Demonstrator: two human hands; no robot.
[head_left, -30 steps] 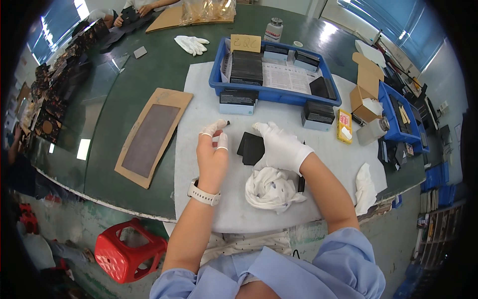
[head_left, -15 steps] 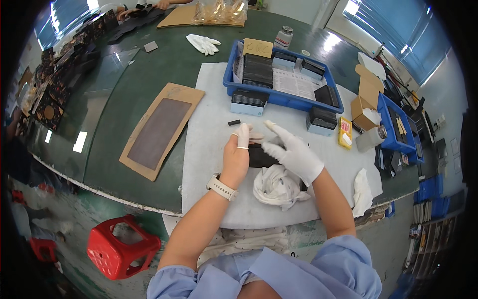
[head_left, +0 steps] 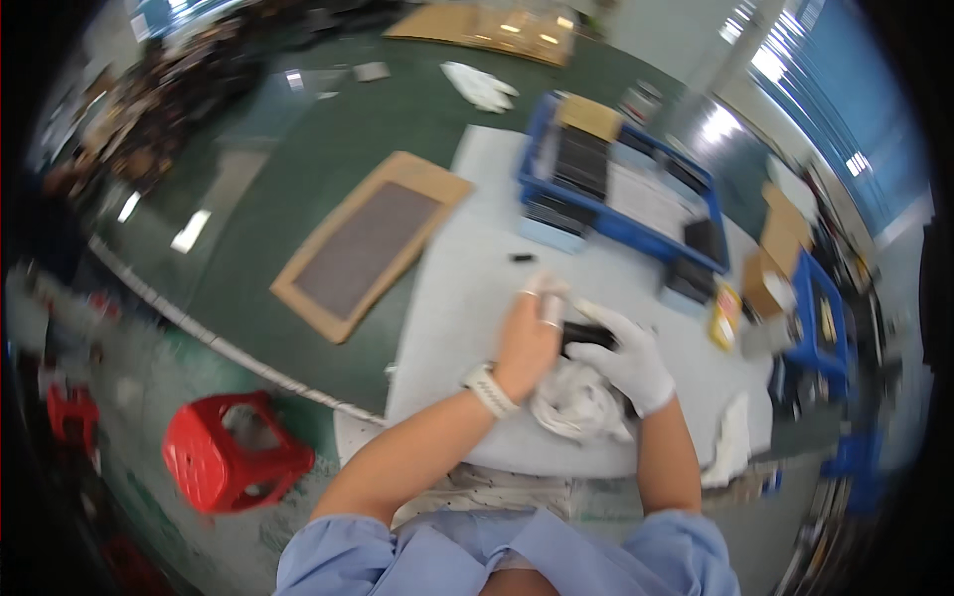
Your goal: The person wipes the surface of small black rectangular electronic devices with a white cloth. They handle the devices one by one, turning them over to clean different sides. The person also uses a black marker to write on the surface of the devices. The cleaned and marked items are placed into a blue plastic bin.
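Over white sheeting (head_left: 462,278), right hand (head_left: 636,366) is spread by black pieces (head_left: 584,335), left hand's (head_left: 530,338) unclear.

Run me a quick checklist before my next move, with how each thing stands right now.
1. Right hand gloved: ok, in white.
2. Left hand fully gloved: not ok, its back is bare.
3. Black item within reach: ok, between the hands.
4. Firm grip on it: cannot tell, blurred and partly hidden.
5. White cloth close by: ok, bundled on the near side.
6. Small black block apart from the hands: ok, beyond the left fingertips.
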